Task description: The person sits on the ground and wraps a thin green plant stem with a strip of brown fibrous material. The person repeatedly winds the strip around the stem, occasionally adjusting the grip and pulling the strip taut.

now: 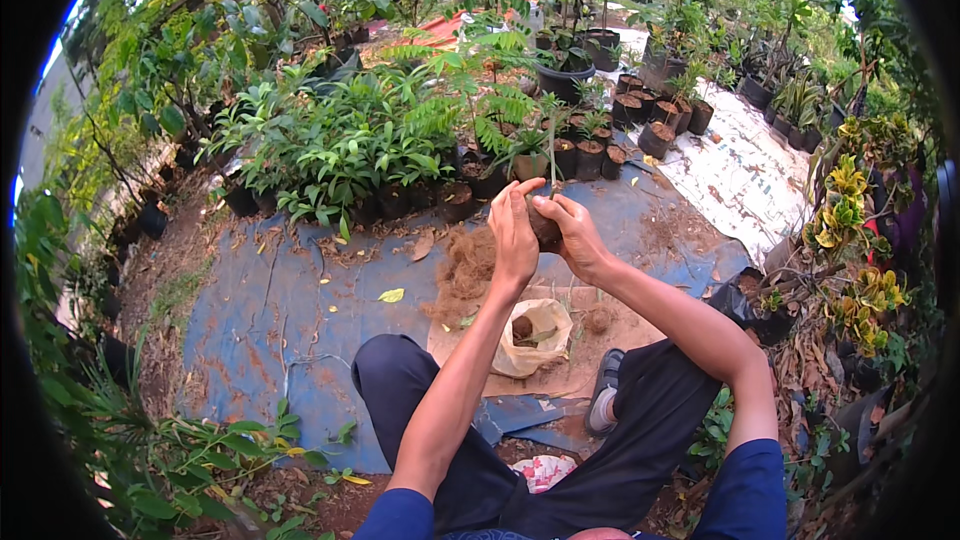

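Observation:
Both my hands are raised in front of me, closed around the dark brown soil ball [545,229] of a small plant. My left hand [514,232] presses its left side, and my right hand [580,234] wraps the right side. A thin, upright green stem [552,152] rises between my fingertips; its top blends into the foliage behind. Below my hands, an open whitish bag [561,317] holds a brown clump [522,327] and other bits I cannot make out. A small round brown clump [597,320] lies right of the bag, and loose brown fibre [466,262] is heaped to its left.
A brown sheet [590,368] lies under the bag, on a blue tarp [290,315]. Leafy potted plants [345,145] line the far edge. Small black pots of soil [657,138] stand by a white sheet [745,175]. My bent knees [395,365] flank the bag; yellow-green shrubs [840,205] grow at right.

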Motion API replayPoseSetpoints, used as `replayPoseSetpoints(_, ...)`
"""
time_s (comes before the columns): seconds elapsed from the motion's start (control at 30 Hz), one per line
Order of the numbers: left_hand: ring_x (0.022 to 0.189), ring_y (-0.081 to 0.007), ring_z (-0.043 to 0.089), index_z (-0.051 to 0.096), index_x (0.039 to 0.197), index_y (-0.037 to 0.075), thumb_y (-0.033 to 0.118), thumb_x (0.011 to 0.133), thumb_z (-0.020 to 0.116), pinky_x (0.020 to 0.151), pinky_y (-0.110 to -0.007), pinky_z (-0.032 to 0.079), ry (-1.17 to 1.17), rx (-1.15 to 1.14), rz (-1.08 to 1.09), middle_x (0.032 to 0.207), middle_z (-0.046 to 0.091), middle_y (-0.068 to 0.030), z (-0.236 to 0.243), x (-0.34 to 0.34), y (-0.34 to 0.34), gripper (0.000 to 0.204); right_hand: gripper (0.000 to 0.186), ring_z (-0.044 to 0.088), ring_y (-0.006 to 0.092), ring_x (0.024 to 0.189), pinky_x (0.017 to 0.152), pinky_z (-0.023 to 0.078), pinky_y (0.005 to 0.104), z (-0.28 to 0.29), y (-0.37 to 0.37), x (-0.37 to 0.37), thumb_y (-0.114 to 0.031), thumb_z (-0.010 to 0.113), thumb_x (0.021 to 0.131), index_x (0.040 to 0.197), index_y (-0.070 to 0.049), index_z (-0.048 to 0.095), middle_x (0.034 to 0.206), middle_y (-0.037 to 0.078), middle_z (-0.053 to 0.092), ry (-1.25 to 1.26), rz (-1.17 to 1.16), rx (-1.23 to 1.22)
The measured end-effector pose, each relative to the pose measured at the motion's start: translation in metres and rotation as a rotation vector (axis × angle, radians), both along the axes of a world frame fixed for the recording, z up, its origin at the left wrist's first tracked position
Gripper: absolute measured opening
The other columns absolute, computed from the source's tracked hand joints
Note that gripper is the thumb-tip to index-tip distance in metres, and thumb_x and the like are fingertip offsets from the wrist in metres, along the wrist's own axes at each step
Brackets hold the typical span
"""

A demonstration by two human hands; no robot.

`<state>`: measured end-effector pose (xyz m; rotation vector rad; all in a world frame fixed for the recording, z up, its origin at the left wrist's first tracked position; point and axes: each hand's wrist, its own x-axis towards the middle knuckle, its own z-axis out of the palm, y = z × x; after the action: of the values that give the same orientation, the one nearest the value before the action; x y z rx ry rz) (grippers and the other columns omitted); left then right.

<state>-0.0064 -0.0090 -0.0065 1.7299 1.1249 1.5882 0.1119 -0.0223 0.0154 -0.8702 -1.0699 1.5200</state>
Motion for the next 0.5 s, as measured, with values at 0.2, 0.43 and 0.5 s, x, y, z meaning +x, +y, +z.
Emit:
replayPoseSetpoints(0.2,0.13,-0.0312,0.039,0.058,0.127,0.008,0.045,0.106,0.014,0.112,-0.043,0.024,0.103,0.14,0.017,0.13,0.054,-0.0142,-0.001,0.004,-0.003,0.062,0.036,0.062,0.0115,0.089,0.079,0.051,0.0271,0.002,-0.003,-0.001,-0.034,0.068,0.091,0.109,-0.003,0.061,0.102,0.004,0.063,-0.016,-0.014,0.071)
replayPoseSetpoints(0.43,0.118,-0.0262,0.052,0.055,0.13,0.003,0.05,0.105,0.012,0.105,-0.039,0.036,-0.365,-0.148,-0.32,0.122,0.059,-0.016,-0.005,0.009,0.005,0.069,0.027,0.062,0.0106,0.086,0.078,0.051,0.0259,-0.005,0.008,0.003,-0.024,0.063,0.092,0.107,-0.001,0.061,0.099,0.005,0.064,-0.073,-0.049,0.179)
replayPoseSetpoints(0.5,0.116,-0.0223,0.054,0.048,0.136,0.002,0.056,0.103,0.011,0.102,-0.034,0.04,-0.307,-0.121,-0.306,0.124,0.058,-0.0139,-0.004,0.008,0.004,0.074,0.028,0.062,0.0105,0.086,0.077,0.051,0.0258,-0.005,0.01,0.004,-0.025,0.063,0.094,0.107,-0.001,0.06,0.098,0.005,0.064,-0.097,-0.048,0.206)
